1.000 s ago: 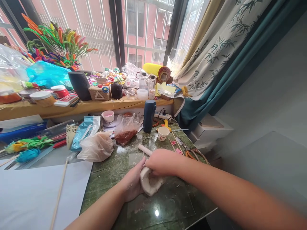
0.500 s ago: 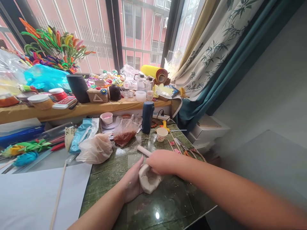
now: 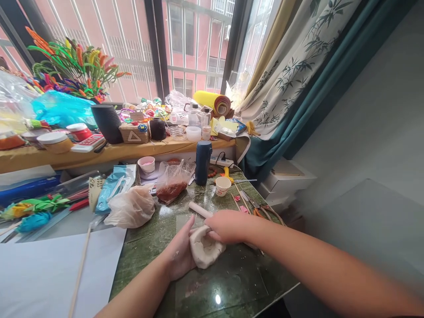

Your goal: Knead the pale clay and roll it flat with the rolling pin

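Note:
A hollowed, bowl-shaped lump of pale clay (image 3: 202,255) stands on the dark green table, its opening tilted toward me. Around its left side curves my left hand (image 3: 180,251), thumb raised along the far rim. My right hand (image 3: 225,225) pinches the far right part of the clay wall, with its fingers reaching into the hollow. Just beyond the right hand lies a pale roller-like stick (image 3: 199,210), its near end hidden behind that hand. Both hands are closed on the clay.
A paper cup (image 3: 223,186), a dark blue bottle (image 3: 203,162), a bag of reddish-brown material (image 3: 171,187) and a crumpled plastic bag (image 3: 130,207) stand beyond the hands. White paper (image 3: 49,269) covers the left side. Scissors (image 3: 258,211) and thin sticks lie at right.
My right hand has shifted slightly to the right along the clay rim, showing more of the far wall. The left hand keeps its place around the clay.

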A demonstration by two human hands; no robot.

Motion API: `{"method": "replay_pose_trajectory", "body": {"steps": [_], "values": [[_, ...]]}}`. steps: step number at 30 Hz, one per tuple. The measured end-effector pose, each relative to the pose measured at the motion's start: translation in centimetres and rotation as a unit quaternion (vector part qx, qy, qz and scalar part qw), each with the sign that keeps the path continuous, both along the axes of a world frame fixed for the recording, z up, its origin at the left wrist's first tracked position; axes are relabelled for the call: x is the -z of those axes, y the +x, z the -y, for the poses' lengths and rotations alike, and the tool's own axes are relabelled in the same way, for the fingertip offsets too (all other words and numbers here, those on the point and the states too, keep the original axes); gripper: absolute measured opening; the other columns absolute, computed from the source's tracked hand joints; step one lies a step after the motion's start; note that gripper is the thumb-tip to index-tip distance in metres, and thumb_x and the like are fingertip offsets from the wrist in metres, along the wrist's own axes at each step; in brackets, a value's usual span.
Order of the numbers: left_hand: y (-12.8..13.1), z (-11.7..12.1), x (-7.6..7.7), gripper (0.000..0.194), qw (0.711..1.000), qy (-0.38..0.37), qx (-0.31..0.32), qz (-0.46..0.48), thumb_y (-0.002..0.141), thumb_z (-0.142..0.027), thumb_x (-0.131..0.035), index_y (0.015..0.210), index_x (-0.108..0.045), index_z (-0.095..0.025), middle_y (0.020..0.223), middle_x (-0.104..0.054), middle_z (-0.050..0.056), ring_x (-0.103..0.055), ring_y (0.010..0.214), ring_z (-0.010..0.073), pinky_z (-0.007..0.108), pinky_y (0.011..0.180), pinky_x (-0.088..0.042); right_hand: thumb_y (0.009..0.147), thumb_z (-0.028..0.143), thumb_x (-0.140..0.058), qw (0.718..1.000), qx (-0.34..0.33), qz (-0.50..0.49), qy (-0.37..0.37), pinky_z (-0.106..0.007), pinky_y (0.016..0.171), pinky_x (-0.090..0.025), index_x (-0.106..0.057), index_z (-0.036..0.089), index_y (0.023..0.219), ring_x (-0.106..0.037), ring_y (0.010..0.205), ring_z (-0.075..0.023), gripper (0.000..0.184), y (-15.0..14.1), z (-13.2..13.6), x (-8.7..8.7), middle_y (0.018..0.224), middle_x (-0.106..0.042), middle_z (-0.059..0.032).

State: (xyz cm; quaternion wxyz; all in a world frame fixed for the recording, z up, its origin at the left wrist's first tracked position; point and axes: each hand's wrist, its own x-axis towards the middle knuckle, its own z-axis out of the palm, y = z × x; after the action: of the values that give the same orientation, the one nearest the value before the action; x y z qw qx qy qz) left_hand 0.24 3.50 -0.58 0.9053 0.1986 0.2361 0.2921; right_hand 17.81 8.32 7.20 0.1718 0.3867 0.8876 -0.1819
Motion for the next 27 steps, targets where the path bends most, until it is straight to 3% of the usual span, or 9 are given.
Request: {"method": "replay_pose_trajectory", "body": {"steps": [5,8,10,14,18,22,27], "values": [[-0.3,0.2,-0.5,0.071,1.000,0.011,-0.014,-0.016,0.097,-0.069,-0.042,0.135,-0.063,-0.013,0.117,-0.075,0.019,-0.073,0.101,0.0354,0.049,0.090,-0.052,0.096,0.039,-0.051,0.996,0.057,-0.055,-0.028,-0.031,0.067,-0.045,-0.073,0.017,0.108,-0.071,0.092,-0.0292,0.034,1.0,0.2,0.2,0.105,-0.077,-0.0130],[-0.4,0.4,-0.4,0.069,0.999,0.007,-0.029,-0.039,0.098,-0.069,-0.042,0.131,-0.066,-0.013,0.115,-0.076,0.017,-0.073,0.101,0.0332,0.045,0.091,-0.051,0.098,0.048,-0.045,0.987,0.128,-0.081,-0.046,-0.030,0.065,-0.045,-0.073,0.018,0.108,-0.072,0.091,-0.0287,0.042,1.3,1.0,0.0,0.106,-0.077,-0.0125],[-0.2,0.4,-0.3,0.070,0.999,0.005,-0.034,-0.034,0.098,-0.068,-0.041,0.126,-0.069,-0.010,0.113,-0.076,0.018,-0.072,0.101,0.0312,0.042,0.092,-0.051,0.097,0.051,-0.046,0.988,0.135,-0.066,-0.032,-0.031,0.063,-0.046,-0.073,0.018,0.106,-0.072,0.088,-0.0297,0.044,1.0,1.6,-0.1,0.102,-0.077,-0.0131],[0.2,0.6,-0.4,0.067,1.000,0.008,-0.017,-0.025,0.099,-0.065,-0.044,0.122,-0.072,-0.009,0.106,-0.078,0.017,-0.072,0.091,0.0287,0.037,0.084,-0.051,0.088,0.045,-0.062,0.997,0.053,0.020,0.055,-0.034,0.062,-0.049,-0.073,0.015,0.110,-0.073,0.080,-0.0316,0.039,-0.7,1.8,-0.5,0.092,-0.078,-0.0146],[0.4,0.7,-0.3,0.067,1.000,0.015,-0.012,-0.019,0.098,-0.066,-0.045,0.118,-0.074,-0.009,0.097,-0.078,0.017,-0.072,0.082,0.0274,0.034,0.076,-0.049,0.092,0.038,-0.059,0.996,-0.051,0.065,0.041,-0.033,0.059,-0.049,-0.077,0.016,0.099,-0.070,0.070,-0.0261,0.029,-2.2,1.0,-1.5,0.085,-0.078,-0.0115],[0.2,0.6,0.2,0.069,1.000,0.004,-0.013,-0.024,0.097,-0.067,-0.046,0.113,-0.075,-0.006,0.095,-0.078,0.018,-0.071,0.083,0.0278,0.034,0.075,-0.049,0.097,0.042,-0.055,0.994,-0.089,0.069,0.014,-0.033,0.056,-0.047,-0.079,0.015,0.093,-0.067,0.063,-0.0242,0.036,-2.4,0.7,-2.3,0.082,-0.079,-0.0117],[0.1,0.5,0.6,0.065,0.999,0.001,-0.015,-0.053,0.098,-0.064,-0.047,0.110,-0.075,-0.006,0.094,-0.077,0.018,-0.071,0.082,0.0274,0.033,0.074,-0.048,0.097,0.038,-0.055,0.993,-0.094,0.062,0.024,-0.033,0.057,-0.047,-0.079,0.013,0.092,-0.069,0.066,-0.0266,0.035,-1.6,0.6,-1.3,0.082,-0.078,-0.0146]]}}
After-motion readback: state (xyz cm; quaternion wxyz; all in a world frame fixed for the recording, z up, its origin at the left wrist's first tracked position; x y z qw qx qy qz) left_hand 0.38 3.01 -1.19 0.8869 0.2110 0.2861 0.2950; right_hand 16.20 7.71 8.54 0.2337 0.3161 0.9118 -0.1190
